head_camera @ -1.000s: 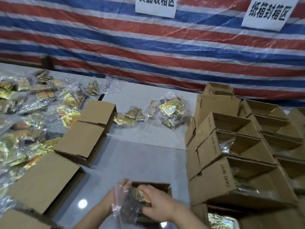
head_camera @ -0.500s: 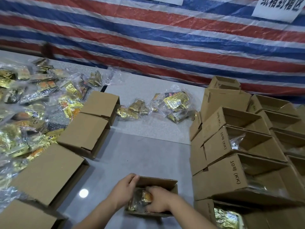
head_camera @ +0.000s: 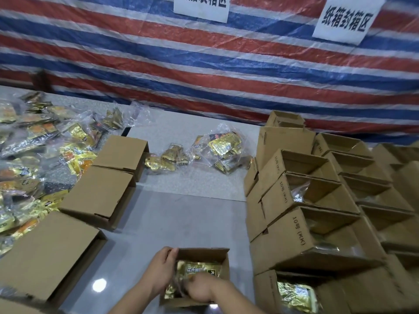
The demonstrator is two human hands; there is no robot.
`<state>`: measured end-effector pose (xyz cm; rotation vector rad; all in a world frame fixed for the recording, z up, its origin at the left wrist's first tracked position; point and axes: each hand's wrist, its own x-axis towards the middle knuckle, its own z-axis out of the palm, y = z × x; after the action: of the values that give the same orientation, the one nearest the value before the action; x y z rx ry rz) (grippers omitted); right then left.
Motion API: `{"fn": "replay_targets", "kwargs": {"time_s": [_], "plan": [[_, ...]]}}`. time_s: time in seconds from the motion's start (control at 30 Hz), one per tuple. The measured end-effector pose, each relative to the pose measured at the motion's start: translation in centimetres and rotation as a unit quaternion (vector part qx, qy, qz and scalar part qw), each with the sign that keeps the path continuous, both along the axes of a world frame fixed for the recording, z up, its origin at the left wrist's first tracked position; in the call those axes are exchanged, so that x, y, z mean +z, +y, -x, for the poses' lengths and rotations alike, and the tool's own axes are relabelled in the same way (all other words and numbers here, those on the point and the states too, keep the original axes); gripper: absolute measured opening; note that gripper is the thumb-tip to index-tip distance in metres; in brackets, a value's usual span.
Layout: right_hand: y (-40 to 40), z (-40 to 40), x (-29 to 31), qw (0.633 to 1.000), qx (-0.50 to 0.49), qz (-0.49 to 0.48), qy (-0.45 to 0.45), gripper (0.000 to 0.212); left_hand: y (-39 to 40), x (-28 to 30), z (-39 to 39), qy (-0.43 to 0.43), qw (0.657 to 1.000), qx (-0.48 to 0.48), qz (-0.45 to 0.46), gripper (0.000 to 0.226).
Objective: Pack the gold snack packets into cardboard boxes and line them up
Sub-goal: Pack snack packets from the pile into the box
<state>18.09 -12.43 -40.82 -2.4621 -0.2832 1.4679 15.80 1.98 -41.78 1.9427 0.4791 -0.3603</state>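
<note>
Pressing a bag of gold snack packets (head_camera: 199, 269) down into the open cardboard box (head_camera: 204, 253) on the grey table (head_camera: 172, 225), my right hand (head_camera: 200, 290) curls over it while my left hand (head_camera: 162, 267) steadies the box's left wall, fingers straight. Filled boxes (head_camera: 317, 223) stand in rows to the right.

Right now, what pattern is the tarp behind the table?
Red, blue and white horizontal stripes on the tarp, clearest in the head view.
</note>
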Motion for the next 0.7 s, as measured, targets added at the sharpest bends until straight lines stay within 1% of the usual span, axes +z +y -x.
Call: {"fn": "replay_targets", "kwargs": {"time_s": [0.07, 0.17, 0.23, 0.27, 0.3, 0.37, 0.43, 0.5, 0.57, 0.6, 0.63, 0.7], "plan": [[-0.6, 0.3, 1.3, 0.995, -0.003, 0.001, -0.098, 0.046, -0.4, 0.1, 0.2, -0.003, 1.0, 0.022, 0.018, 0.025], [-2.3, 0.8, 3.3, 0.963, -0.004, -0.016, -0.268, 0.035, -1.1, -0.1, 1.0, -0.007, 0.999, 0.032, 0.004, 0.021], [-3.9, 0.8, 4.5, 0.938, -0.038, -0.019, -0.345, 0.027, -1.2, 0.2, 1.2, 0.006, 0.999, 0.029, -0.023, 0.018], [-4.7, 0.9, 5.0, 0.932, -0.066, -0.007, -0.356, 0.027, -1.1, 0.4, 1.1, 0.012, 0.999, 0.03, -0.034, 0.02], [-5.5, 0.9, 5.4, 0.933, -0.097, 0.015, -0.347, 0.033, -1.0, 0.5, 1.1, 0.016, 0.998, 0.033, -0.042, 0.024], [-6.5, 1.2, 5.3, 0.945, -0.169, 0.044, -0.277, 0.041, -0.8, 0.9, 1.2, 0.006, 0.998, 0.044, -0.053, 0.027], [-7.0, 1.4, 5.1, 0.952, -0.225, 0.039, -0.206, 0.036, -0.6, 1.3, 1.2, -0.028, 0.996, 0.047, -0.072, 0.025], [-7.2, 1.5, 5.2, 0.954, -0.242, 0.029, -0.173, 0.039, -0.5, 2.3, 1.3, -0.048, 0.995, 0.039, -0.083, 0.023], [-7.2, 2.2, 6.2, 0.959, -0.226, 0.018, -0.168, 0.039, -0.3, 4.5, 1.5, -0.041, 0.996, 0.03, -0.079, 0.025], [-7.3, 2.6, 7.1, 0.959, -0.22, 0.01, -0.18, 0.036, -0.4, 5.9, 1.7, -0.038, 0.996, 0.028, -0.078, 0.028], [-7.6, 2.9, 8.2, 0.954, -0.223, -0.006, -0.199, 0.029, -0.5, 7.5, 1.8, -0.041, 0.996, 0.027, -0.078, 0.031], [-9.0, 3.7, 11.2, 0.939, -0.244, -0.051, -0.237, 0.008, -1.1, 11.0, 2.2, -0.063, 0.995, 0.018, -0.078, 0.038]]}}
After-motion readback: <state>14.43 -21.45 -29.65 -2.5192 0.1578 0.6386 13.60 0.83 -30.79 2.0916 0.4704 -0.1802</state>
